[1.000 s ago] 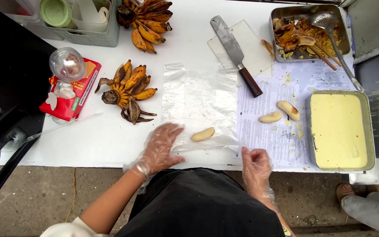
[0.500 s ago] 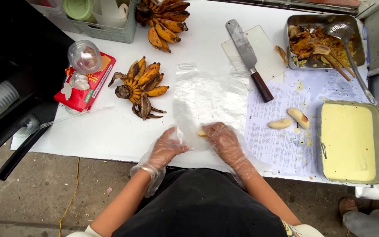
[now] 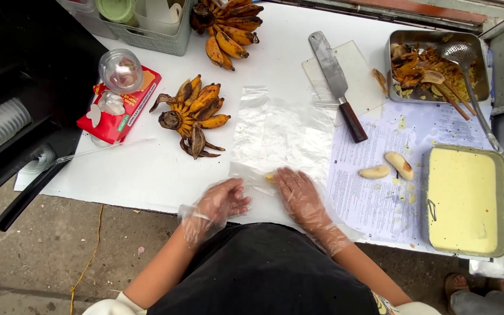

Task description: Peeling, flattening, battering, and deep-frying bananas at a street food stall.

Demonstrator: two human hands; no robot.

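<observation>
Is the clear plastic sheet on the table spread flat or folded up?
Mostly spread: the clear plastic sheet lies open on the table; only its near edge is under the gloved right hand.

Thin, crinkled, glossy clear plastic is seen in the gloves on the left hand (image 3: 220,204) and right hand (image 3: 300,195) and in the sheet (image 3: 281,131), dull metal in the batter tray (image 3: 500,201), wood in the cleaver handle (image 3: 352,121), and matt printed paper (image 3: 368,204).

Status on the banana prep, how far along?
Done: two peeled bananas lie on the printed paper. In hand: the right hand presses a peeled banana on the clear plastic sheet; left hand beside it. Left: the unpeeled bunch.
</observation>
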